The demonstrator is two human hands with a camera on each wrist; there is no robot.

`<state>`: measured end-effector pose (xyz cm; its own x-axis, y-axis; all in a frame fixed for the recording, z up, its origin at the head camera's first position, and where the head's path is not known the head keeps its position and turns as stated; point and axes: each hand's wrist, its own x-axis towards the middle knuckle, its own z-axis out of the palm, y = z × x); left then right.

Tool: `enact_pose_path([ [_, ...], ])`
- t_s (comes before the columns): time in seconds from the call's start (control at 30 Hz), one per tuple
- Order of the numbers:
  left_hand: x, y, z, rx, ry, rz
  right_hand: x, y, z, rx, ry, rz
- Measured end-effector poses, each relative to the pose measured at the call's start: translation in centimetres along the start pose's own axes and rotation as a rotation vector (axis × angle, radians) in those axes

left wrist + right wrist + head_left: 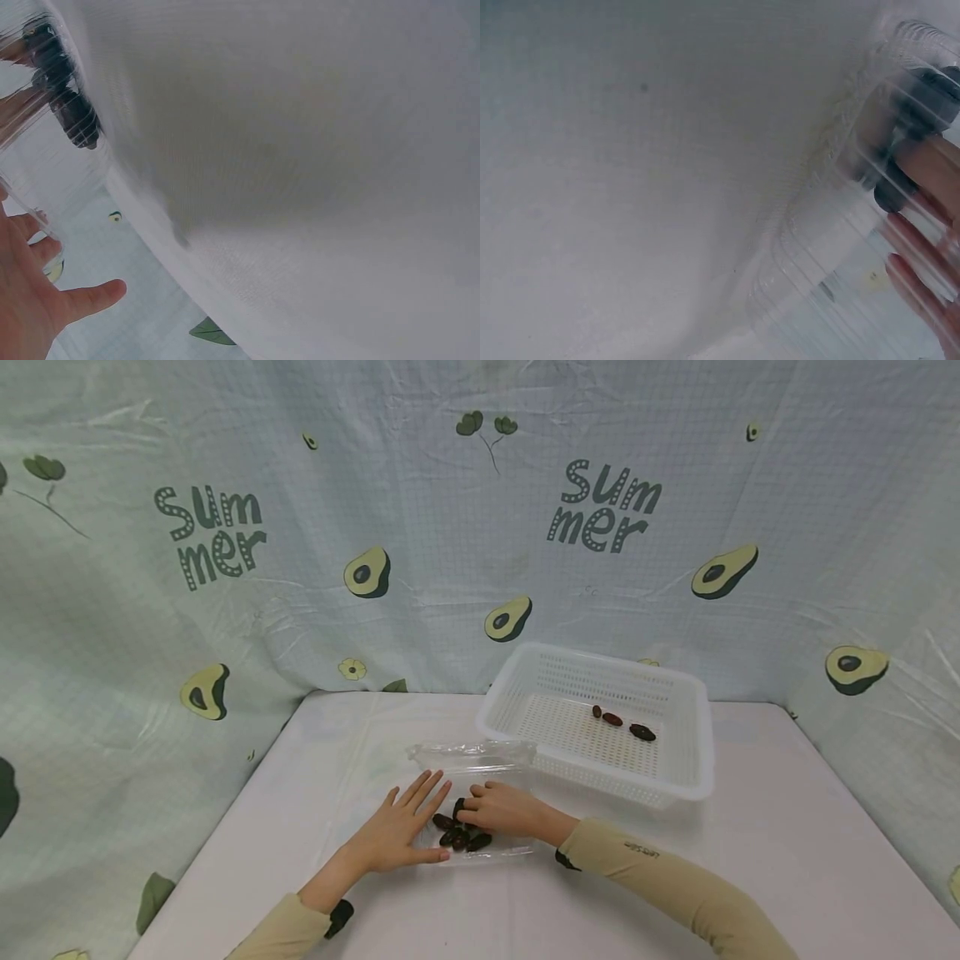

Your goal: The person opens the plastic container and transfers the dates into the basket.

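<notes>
A clear plastic clamshell box (513, 850) lies on the table with its lid (472, 757) folded back. Several dark brown dates (461, 839) sit together in its left part. My left hand (393, 831) is spread at the box's left side, fingers straight and thumb by the near left corner. Inside the box, my right hand (504, 810) pinches a date (891, 187) between thumb and fingers. Through the clear wall, the left wrist view shows more dates (75, 116) beside the outstretched left hand (30, 289).
Behind the box to the right stands a white perforated basket (693, 752). A few dates (642, 732) lie on its floor. The white table (600, 910) meets a patterned cloth curtain (450, 568) at the back and sides.
</notes>
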<state>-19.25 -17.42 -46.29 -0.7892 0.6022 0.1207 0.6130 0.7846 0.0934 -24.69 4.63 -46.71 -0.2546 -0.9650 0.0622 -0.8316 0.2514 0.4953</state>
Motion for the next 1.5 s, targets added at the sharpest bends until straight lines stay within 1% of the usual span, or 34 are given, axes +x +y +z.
enact_pose_path([
  [0.13, 0.0, 0.1, 0.0, 0.004, 0.005, 0.004, -0.3, 0.1, -0.2, 0.002, 0.028, 0.003],
  [0.37, -0.1, 0.2, -0.1, 0.011, 0.013, 0.005, -1.5, 0.4, -0.8, -0.025, 0.127, -0.009],
  [0.7, 0.1, 0.2, -0.3, 0.002, -0.001, 0.001, -3.8, 1.2, -2.6, -0.057, 0.169, -0.013],
  [0.8, 0.0, 0.3, -0.3, 0.000, 0.010, 0.006, -4.6, 1.4, -3.1, -0.060, 0.206, -0.011],
  [0.9, 0.0, 0.3, -0.3, 0.004, 0.019, 0.008, -5.4, 1.6, -3.8, -0.060, 0.221, 0.000],
  [1.2, 0.0, 0.1, -0.2, 0.012, 0.025, 0.019, -8.2, 2.3, -4.9, -0.054, 0.246, 0.047],
  [1.33, 0.0, 0.1, -0.2, 0.008, 0.022, 0.019, -9.4, 2.7, -5.4, -0.065, 0.219, 0.069],
  [1.5, 0.0, 0.1, -0.2, 0.002, 0.017, 0.017, -10.9, 3.3, -6.2, -0.100, 0.205, 0.095],
])
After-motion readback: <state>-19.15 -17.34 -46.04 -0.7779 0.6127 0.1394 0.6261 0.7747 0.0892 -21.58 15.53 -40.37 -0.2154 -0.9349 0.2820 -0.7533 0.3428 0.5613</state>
